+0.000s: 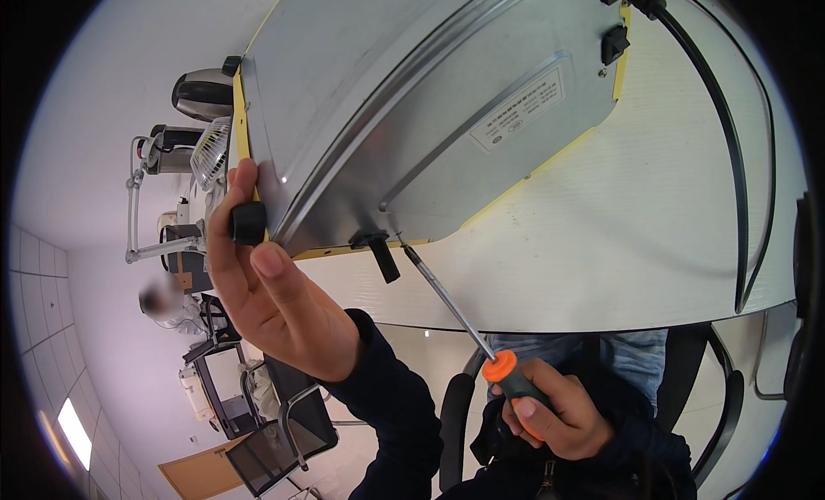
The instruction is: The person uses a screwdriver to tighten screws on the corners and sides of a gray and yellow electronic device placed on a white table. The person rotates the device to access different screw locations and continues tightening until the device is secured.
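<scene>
Working at the white table point(653, 233), we steady the tilted metal casing point(326, 61) on it, left hand point(296, 315) closed round its corner, right hand point(563, 414) wrapped round the screwdriver point(500, 368), tip at the near edge. This looks like screw-turning; the next move calls for straight, steady pressure.

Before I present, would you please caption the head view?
Left hand gripping a grey metal appliance housing at one corner; right hand holding an orange-collared screwdriver, tip near a black fitting.
</scene>
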`<action>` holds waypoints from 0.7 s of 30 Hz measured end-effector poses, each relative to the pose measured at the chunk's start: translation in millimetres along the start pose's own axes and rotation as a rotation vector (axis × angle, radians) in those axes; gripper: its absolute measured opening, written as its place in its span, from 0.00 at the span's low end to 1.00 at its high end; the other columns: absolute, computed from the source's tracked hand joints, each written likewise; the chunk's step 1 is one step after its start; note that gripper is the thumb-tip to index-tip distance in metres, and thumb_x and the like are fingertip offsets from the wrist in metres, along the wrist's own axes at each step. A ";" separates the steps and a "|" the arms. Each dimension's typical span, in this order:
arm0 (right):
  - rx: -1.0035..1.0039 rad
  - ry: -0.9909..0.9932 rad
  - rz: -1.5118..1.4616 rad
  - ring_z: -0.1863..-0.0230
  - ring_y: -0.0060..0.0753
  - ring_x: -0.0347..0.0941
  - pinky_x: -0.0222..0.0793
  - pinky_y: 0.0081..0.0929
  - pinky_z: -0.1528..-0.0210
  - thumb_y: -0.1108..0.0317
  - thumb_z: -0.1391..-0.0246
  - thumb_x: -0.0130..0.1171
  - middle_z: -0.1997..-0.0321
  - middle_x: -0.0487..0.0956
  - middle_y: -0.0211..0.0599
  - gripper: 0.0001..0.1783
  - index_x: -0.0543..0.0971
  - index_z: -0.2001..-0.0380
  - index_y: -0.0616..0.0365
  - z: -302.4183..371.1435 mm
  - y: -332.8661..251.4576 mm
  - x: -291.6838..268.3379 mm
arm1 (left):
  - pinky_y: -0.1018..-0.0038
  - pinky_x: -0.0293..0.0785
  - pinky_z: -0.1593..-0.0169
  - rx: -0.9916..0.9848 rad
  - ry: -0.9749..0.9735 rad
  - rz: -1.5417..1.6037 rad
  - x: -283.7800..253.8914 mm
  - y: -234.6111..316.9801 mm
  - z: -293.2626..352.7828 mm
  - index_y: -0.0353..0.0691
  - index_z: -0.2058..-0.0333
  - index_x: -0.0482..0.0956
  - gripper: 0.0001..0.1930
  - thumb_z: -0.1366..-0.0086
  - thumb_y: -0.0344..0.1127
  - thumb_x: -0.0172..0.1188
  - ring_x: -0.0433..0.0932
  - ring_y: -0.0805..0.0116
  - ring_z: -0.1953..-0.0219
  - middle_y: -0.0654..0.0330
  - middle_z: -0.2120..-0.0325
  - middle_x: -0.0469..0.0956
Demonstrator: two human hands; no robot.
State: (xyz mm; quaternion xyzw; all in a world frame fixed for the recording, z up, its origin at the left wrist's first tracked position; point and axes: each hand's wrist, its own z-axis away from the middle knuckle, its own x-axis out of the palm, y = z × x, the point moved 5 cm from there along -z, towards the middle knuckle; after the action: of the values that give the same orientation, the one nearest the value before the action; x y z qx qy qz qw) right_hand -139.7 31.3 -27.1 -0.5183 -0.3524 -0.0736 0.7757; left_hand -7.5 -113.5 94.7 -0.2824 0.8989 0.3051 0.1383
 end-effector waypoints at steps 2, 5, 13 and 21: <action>0.017 -0.005 -0.003 0.84 0.16 0.61 0.56 0.16 0.80 0.64 0.45 0.42 0.83 0.66 0.29 0.15 0.65 0.61 0.67 0.8 -0.6 -0.1 | 0.68 0.61 0.48 -0.005 0.008 0.005 0.6 -0.1 -0.1 0.39 0.55 0.66 0.21 0.40 0.48 0.42 0.66 0.62 0.51 0.51 0.55 0.68; 0.024 -0.009 -0.007 0.84 0.16 0.60 0.56 0.16 0.80 0.63 0.45 0.42 0.83 0.66 0.29 0.16 0.65 0.61 0.67 0.9 0.1 0.1 | 0.68 0.61 0.48 -0.003 0.004 0.000 -0.2 0.2 -0.2 0.39 0.55 0.66 0.21 0.40 0.48 0.42 0.66 0.62 0.52 0.51 0.55 0.68; 0.038 -0.084 -0.185 0.88 0.14 0.60 0.55 0.11 0.84 0.61 0.44 0.40 0.84 0.67 0.29 0.16 0.64 0.61 0.64 -0.1 -0.5 3.1 | 0.68 0.61 0.48 0.008 -0.010 -0.003 -0.2 -0.6 -0.3 0.39 0.55 0.65 0.20 0.39 0.47 0.41 0.67 0.62 0.52 0.51 0.55 0.68; 0.228 -0.533 -1.056 0.93 0.16 0.57 0.55 0.11 0.91 0.49 0.44 0.31 0.84 0.66 0.35 0.26 0.61 0.59 0.64 2.0 7.4 19.7 | 0.67 0.61 0.48 -0.020 -0.030 0.008 0.8 0.1 0.3 0.38 0.53 0.63 0.23 0.40 0.49 0.42 0.65 0.60 0.50 0.51 0.53 0.66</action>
State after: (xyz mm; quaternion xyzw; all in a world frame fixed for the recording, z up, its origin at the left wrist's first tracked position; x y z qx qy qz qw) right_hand -122.5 41.3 -20.0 -0.1873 -0.7500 -0.2781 0.5701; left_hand -8.1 -113.6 94.1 -0.2754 0.8948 0.3189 0.1476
